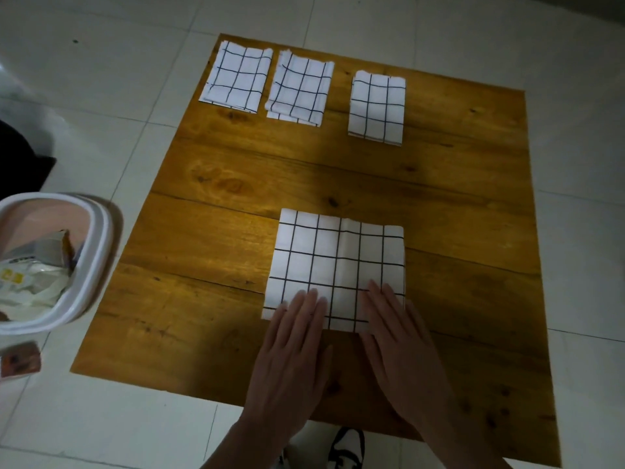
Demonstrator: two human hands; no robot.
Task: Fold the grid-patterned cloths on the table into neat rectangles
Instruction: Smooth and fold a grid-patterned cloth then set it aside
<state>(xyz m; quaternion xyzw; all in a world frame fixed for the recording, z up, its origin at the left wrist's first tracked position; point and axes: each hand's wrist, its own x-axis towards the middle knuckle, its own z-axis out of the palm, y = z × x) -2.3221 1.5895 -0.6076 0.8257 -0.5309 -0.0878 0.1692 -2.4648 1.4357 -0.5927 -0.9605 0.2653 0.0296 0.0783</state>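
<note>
A white cloth with a black grid (334,262) lies folded into a wide rectangle on the near middle of the wooden table (209,211). My left hand (292,350) rests flat on its near left edge, fingers together and extended. My right hand (399,346) lies flat on its near right part, fingertips on the cloth. Neither hand grips anything. Three smaller folded grid cloths sit along the far edge: one at the far left (236,76), one beside it (299,88), one further right (377,108).
A white and pink bin (91,238) with wrappers inside stands on the tiled floor at the left of the table. A small brown packet (20,360) lies below it. A black-and-white shoe (346,448) shows under the near table edge.
</note>
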